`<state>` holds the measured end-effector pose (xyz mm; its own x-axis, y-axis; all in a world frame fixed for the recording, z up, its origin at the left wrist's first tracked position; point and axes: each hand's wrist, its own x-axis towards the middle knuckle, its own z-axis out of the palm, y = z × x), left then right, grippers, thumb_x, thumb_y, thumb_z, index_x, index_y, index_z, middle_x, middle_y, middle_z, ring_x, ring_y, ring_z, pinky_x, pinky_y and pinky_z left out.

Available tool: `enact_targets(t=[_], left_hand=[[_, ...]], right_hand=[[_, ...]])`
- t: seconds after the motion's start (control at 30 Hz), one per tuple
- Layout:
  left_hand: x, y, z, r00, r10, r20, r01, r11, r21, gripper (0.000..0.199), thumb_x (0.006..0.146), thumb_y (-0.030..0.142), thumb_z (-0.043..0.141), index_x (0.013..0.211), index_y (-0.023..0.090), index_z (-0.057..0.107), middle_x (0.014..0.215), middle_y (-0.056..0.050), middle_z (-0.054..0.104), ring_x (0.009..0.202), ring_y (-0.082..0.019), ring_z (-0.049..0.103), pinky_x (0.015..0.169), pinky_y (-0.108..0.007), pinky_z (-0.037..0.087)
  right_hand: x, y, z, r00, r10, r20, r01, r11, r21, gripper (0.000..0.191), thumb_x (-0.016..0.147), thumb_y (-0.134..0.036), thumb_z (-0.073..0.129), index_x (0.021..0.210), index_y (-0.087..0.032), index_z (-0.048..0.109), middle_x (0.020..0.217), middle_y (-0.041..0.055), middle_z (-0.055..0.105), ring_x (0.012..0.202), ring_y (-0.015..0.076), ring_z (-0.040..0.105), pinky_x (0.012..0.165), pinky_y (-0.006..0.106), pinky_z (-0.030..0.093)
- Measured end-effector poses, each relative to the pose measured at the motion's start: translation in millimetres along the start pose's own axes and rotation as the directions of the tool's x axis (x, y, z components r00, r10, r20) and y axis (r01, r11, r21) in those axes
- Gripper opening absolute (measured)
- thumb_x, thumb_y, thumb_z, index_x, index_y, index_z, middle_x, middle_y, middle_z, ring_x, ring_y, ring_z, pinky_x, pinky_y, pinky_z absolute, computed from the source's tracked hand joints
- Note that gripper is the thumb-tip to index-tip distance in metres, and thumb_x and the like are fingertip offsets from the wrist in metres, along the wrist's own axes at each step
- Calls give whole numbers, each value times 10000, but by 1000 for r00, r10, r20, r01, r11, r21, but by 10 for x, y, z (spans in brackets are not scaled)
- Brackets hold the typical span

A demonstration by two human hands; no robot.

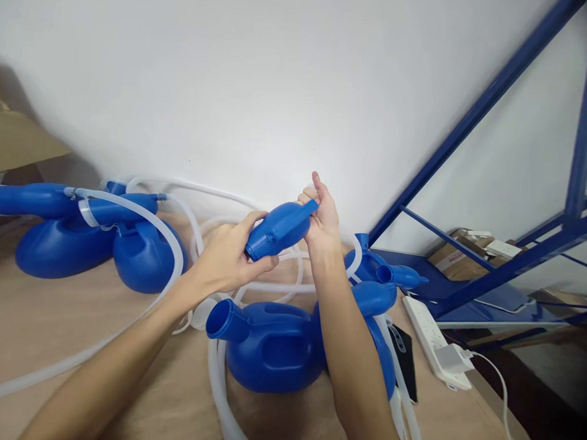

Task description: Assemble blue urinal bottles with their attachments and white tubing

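Note:
My left hand point(229, 246) is wrapped around the near end of a hollow blue plastic funnel-shaped piece point(281, 227), held above the table and tilted up to the right. At its far, narrow tip is my right hand point(324, 211), with curled fingers and the thumb pointing up. What those fingers close on is hidden; a bit of something whitish shows by them. Below stands a blue plastic urinal bottle point(274, 351) with a handle and an uncapped round mouth. My right forearm partly covers another blue bottle point(382, 351) beside it.
Left are two blue bottles point(64, 247) with hoses fitted. Clear hoses point(224, 397) loop over the brown table point(166, 402). More blue parts point(369, 261), a phone point(406, 362) and a power strip point(429, 337) lie right, near a blue rack point(475, 117). The wall point(259, 97) rises behind.

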<state>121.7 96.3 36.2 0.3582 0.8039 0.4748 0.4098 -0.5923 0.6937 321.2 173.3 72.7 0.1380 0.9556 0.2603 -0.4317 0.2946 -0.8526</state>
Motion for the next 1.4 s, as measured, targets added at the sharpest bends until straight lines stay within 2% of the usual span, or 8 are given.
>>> enact_targets(t=[0.13,0.27,0.37,0.47,0.57,0.77,1.13,1.4], left_hand=[[144,-91,-12,883,-278,378,468,569,-676,412,704,500,611,923,153,589,579,6,544,362,-81,319,351,-211,199],[235,-168,-3,750,-210,628,660,172,-731,442,759,549,505,906,142,589,556,19,494,363,-39,143,343,-177,47],[275,-193,38,753,-250,609,658,254,-709,401,737,541,542,850,157,565,585,-16,547,355,-49,219,338,-187,97],[246,-157,48,871,-299,389,486,640,-595,382,719,510,606,871,161,579,622,-34,585,378,-95,363,360,-226,249],[79,-45,-45,991,-80,111,84,996,-25,484,789,394,655,1217,168,646,795,-56,675,610,-209,619,545,-293,467],[-391,197,-252,878,189,441,-443,673,593,841,723,55,704,1474,397,541,1112,-55,669,956,-298,699,617,-310,520],[-729,514,154,840,348,415,-536,415,736,561,816,38,659,1310,295,594,1208,-133,612,966,-298,664,610,-351,568],[-1106,602,759,873,374,313,-476,512,715,394,877,139,655,1258,239,648,1008,-90,688,778,-239,688,558,-342,592]], right_hand=[[94,2,34,999,-34,-29,38,986,160,44,1014,-342,605,991,-305,616,483,-146,232,362,86,217,369,202,288],[133,18,66,988,-109,-109,135,952,276,253,1020,-256,524,1244,-341,603,518,-138,218,365,93,218,357,193,301],[188,54,61,986,-121,-114,151,942,299,341,1017,-240,507,1337,-345,559,527,-140,211,370,86,202,353,175,281],[280,62,16,986,-88,-141,121,962,245,354,995,-288,551,1346,-334,549,539,-147,192,368,79,192,343,171,243],[353,17,-71,960,-121,-252,168,970,174,407,981,-310,561,1380,-353,488,541,-157,202,352,69,214,346,159,214],[187,-47,-236,988,-63,-141,62,998,-13,385,881,-340,683,1230,-335,518,598,-139,481,433,68,473,461,161,403],[-983,-135,-629,982,81,171,96,567,-818,271,881,-439,759,1102,-281,757,829,-21,725,794,183,653,793,318,522],[-1652,439,-902,972,236,-17,-206,804,-558,447,956,-637,574,1052,-259,794,1111,66,779,1170,267,683,1083,453,506]])
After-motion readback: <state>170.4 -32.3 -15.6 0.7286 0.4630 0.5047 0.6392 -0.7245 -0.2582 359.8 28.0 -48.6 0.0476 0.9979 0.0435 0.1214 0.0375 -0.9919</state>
